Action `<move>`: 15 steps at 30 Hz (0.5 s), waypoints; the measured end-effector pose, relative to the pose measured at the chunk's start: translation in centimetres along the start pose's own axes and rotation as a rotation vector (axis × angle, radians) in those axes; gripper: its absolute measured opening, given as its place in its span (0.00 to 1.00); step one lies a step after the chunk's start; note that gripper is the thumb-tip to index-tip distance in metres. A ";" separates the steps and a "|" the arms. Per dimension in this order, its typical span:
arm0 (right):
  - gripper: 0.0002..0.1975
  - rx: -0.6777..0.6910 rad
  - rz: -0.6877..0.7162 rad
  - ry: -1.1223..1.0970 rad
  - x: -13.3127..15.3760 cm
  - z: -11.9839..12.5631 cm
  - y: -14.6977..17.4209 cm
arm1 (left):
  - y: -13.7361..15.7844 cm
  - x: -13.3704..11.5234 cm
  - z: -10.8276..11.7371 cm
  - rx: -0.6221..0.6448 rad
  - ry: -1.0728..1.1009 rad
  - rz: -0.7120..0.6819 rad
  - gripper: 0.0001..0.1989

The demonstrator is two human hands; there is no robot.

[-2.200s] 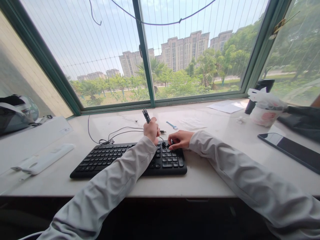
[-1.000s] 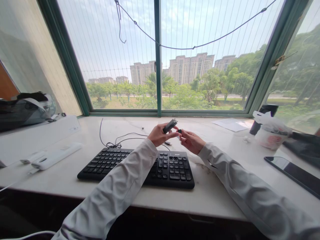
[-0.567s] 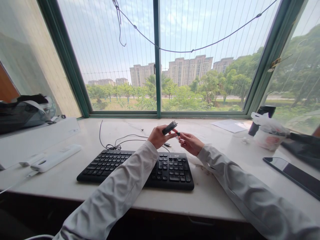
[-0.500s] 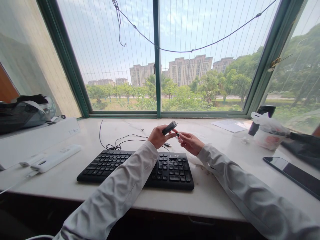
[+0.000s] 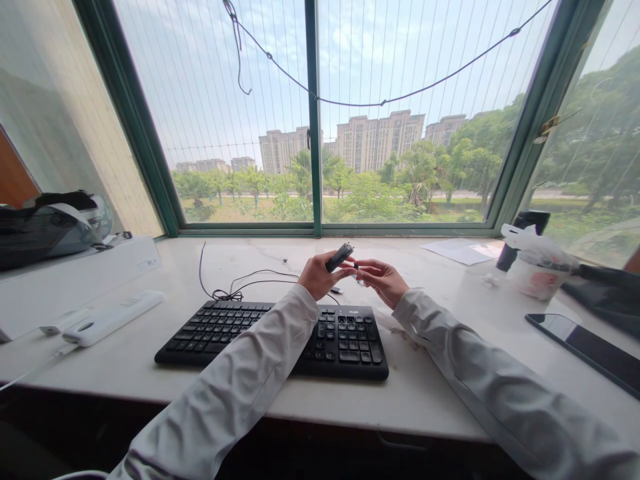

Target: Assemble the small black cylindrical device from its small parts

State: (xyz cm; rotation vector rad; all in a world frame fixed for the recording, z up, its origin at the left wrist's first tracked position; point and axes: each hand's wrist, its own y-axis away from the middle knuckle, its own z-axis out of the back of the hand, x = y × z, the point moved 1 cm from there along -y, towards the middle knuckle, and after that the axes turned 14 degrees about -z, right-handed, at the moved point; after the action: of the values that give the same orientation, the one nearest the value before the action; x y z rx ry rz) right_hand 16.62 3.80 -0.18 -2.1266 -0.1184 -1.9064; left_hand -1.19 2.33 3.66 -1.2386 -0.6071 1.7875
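the left hand (image 5: pixel 316 275) is curled around a short black tool (image 5: pixel 339 257), gripping its lower half so the upper end sticks up and to the right, raised above the far edge of the keyboard (image 5: pixel 273 331). the right hand (image 5: pixel 383 280) is just beside it, thumb and forefinger pinched on a tiny dark piece (image 5: pixel 356 266) that sits close to the tool's near end; whether the two touch cannot be told. what the piece is stays too small to make out.

the tool looks light and stiff, easy to hold round its body as it is now. the tiny piece looks light and hard too, and likely slippery because of its size, so a fingertip pinch on its sides seems the only sound hold; a loose grip could let it drop among the keys.

a cable (image 5: pixel 235 283) lies coiled on the counter (image 5: pixel 410 387) behind the keyboard. to the left is a white device (image 5: pixel 113 317); to the right a phone (image 5: pixel 585 347) and a bagged cup (image 5: pixel 535 267).
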 end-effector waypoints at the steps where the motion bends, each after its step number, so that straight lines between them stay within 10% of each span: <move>1: 0.21 0.002 0.005 0.005 0.0 0.1 0.0 | 0.0 0.0 0.0 0.000 -0.005 0.000 0.16; 15: 0.17 0.080 -0.013 0.006 0.2 0.4 0.0 | 0.0 -1.1 0.6 0.068 -0.099 -0.146 0.20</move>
State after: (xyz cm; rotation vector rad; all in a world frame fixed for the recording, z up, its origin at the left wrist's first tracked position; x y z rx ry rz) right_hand 17.06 3.89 0.00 -2.0729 -0.2035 -1.8828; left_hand -1.55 1.42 4.49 -1.0382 -0.6695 1.7400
